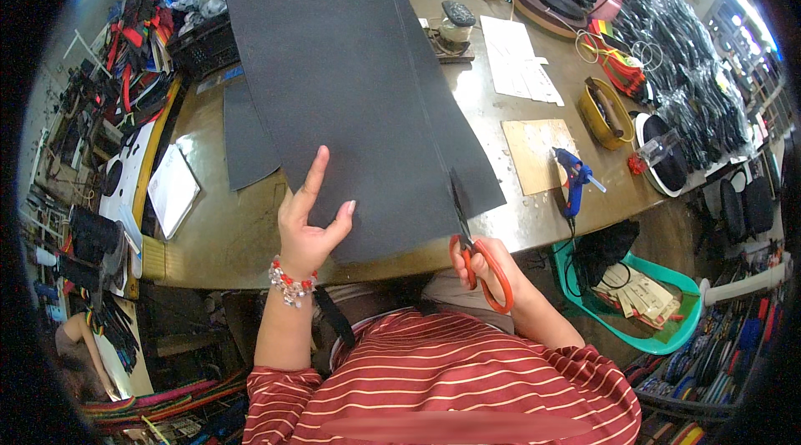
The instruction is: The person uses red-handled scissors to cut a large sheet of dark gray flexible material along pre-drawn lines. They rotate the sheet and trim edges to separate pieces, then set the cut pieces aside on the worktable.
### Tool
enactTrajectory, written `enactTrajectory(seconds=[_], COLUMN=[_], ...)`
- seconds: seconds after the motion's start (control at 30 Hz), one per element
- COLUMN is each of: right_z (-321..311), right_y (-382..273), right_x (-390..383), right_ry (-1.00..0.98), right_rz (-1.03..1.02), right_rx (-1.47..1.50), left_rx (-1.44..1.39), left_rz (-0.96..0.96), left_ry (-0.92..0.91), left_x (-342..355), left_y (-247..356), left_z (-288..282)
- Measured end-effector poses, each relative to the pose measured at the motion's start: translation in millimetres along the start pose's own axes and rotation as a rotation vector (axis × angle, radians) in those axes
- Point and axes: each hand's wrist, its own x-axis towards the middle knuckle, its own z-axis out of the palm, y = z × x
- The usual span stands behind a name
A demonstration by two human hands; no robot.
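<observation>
A large black sheet [334,86] lies lengthwise over the table and reaches its near edge. My right hand [491,266] grips scissors [465,235] with orange-red handles; their blades are at the sheet's near right part, along a faint line on it. To the right of the blades, a strip of the black material extends outward. My left hand [310,216], a beaded bracelet at its wrist, is over the sheet's near left edge. Its index finger and thumb are stretched apart, with nothing held. Another dark piece [248,136] lies partly under the sheet at the left.
A blue glue gun [574,181] rests by a tan board [534,145] on the right. Beyond are white papers [513,57], a yellow container [607,115] and plastic-wrapped goods [684,53]. A green tub [684,332] is at lower right. Another person's arm [93,353] shows at lower left.
</observation>
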Motion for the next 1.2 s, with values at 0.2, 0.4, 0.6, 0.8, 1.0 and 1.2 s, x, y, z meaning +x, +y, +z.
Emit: enactTrajectory(seconds=[0.2,0.4,0.6,0.8,1.0,1.2], right_z=[0,8,8,7,9,5], right_y=[-16,-13,-5,-5,-13,-10], right_x=[-7,-2,-3,1,-3,-3], right_ry=[-0.060,-0.016,-0.083,-0.063,-0.081,-0.083], right_rz=[0.143,0.098,0.073,0.044,0.080,0.040], right_rx=[-0.039,-0.039,0.119,0.070,0.060,0.063], left_rx=[-0.038,-0.219,-0.454,-0.478,-0.440,-0.504], left_rz=[-0.002,-0.175,-0.343,-0.367,-0.387,-0.503], left_ry=[-0.144,-0.146,-0.154,-0.118,-0.086,-0.058], left_x=[3,0,1,1,0,-3], left_y=[-5,-4,-3,1,1,2], left_z=[-4,-2,-3,-4,-2,2])
